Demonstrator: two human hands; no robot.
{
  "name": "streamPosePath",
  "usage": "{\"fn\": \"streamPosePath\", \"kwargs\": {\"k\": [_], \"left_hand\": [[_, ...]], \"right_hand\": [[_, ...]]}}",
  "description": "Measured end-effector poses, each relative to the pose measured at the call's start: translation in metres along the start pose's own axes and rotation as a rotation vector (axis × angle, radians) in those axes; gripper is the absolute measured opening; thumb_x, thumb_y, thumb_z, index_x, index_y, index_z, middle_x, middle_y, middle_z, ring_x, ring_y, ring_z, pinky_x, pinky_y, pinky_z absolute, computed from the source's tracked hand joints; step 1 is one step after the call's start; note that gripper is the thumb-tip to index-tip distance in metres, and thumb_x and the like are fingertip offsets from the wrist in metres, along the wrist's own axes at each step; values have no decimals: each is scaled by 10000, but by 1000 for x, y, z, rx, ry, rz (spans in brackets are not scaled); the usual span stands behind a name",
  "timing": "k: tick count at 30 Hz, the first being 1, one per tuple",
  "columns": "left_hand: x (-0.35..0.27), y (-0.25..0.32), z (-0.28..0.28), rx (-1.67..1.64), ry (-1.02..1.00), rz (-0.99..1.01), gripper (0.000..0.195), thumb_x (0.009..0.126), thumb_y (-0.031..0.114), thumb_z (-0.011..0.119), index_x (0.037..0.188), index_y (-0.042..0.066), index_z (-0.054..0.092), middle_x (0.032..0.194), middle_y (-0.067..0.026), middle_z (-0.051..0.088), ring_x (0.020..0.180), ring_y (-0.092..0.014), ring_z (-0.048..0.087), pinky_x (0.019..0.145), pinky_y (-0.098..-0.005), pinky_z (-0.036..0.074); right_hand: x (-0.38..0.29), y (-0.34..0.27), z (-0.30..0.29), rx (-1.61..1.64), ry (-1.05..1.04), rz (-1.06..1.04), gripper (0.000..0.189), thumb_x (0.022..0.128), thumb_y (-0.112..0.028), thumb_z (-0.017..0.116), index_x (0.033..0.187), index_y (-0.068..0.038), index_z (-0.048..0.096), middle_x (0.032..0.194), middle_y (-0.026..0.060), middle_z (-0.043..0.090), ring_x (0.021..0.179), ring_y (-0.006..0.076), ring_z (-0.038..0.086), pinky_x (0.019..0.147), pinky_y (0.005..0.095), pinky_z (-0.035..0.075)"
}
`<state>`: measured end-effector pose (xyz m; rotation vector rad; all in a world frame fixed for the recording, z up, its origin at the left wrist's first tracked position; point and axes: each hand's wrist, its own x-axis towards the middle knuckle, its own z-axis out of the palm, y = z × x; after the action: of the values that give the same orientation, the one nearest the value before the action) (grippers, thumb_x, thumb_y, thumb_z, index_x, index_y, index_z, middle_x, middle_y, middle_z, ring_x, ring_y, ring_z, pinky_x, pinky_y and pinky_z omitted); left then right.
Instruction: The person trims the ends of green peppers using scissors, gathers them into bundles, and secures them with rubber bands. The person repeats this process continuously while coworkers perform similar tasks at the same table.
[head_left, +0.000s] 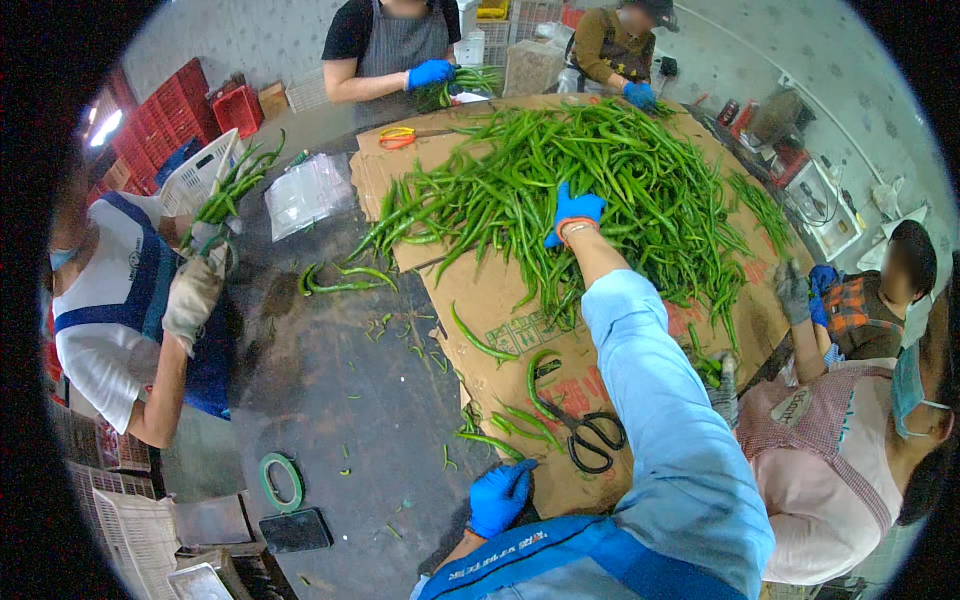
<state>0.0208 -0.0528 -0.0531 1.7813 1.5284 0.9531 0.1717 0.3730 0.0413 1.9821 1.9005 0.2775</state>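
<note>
A large heap of long green chili peppers (637, 172) lies on flattened cardboard (555, 450) on a dark table. My right hand (576, 214), in a blue glove, reaches into the heap's near side; thumb and a finger are spread, and the palm side is hidden, so a grip on peppers cannot be made out. My left hand (499, 495), also blue-gloved, rests near the table edge by my apron, fingers partly curled, contents not visible. Black-handled scissors (592, 441) lie between my left hand and my right sleeve, beside a few loose peppers (525, 424).
Co-workers stand around the table; one at left holds a bunch of peppers (232, 184). Green tape (283, 482), a black phone (295, 530), clear plastic bags (309, 196) and orange-yellow-handled scissors (397, 136) lie on the table. Red crates (172, 105) are stacked at back left.
</note>
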Motion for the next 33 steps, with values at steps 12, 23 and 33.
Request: {"fn": "streamPosePath", "kwargs": {"k": [12,23,33], "left_hand": [[5,-6,6,-75,69,31,190,801,179,578,966,157,670,719,-111,597,616,-276,579,541,-368,456],[5,2,5,-31,63,-7,178,816,185,555,951,155,667,813,-115,626,701,-282,609,612,-363,483],[-4,-8,6,-93,148,48,150,798,156,603,933,120,660,801,-158,617,695,-349,602,574,-394,475]], "right_hand": [[-12,-3,61,550,342,83,226,841,-168,445,1033,-167,564,970,265,572,674,377,620,542,438,500],[-133,-22,59,707,362,-222,400,736,-149,530,1136,-159,543,896,189,625,787,380,600,666,471,484],[-314,-71,60,842,-3,-523,724,710,-344,642,1340,-152,343,834,214,601,742,347,601,629,441,483]]}}
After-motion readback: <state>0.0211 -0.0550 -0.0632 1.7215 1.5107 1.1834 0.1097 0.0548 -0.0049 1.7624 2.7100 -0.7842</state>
